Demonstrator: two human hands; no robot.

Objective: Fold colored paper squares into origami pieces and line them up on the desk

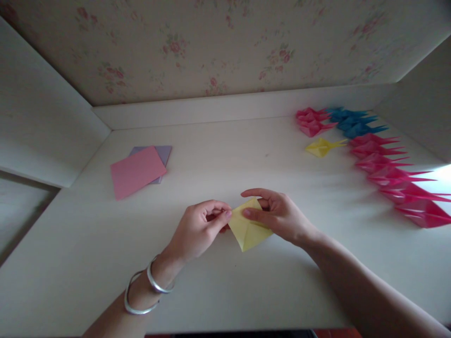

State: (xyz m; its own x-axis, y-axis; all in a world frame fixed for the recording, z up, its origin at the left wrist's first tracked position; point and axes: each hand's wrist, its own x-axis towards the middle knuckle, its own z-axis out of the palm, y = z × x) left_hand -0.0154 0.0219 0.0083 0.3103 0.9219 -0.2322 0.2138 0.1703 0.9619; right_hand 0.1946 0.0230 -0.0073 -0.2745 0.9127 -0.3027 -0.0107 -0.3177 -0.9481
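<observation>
A piece of yellow origami paper, folded to a small diamond with crease lines, is held between both hands just above the white table. My left hand pinches its left corner between thumb and fingers. On the other side, my right hand grips the right part, thumb on top and fingers behind, with the index finger stretched out past the upper edge. My right fingers partly hide the paper's right side.
Pink and purple paper sheets lie stacked at the left. To the right stand folded paper pieces with pointed ends: a yellow one, several blue ones and several pink ones. A flowered wall rises behind the white table.
</observation>
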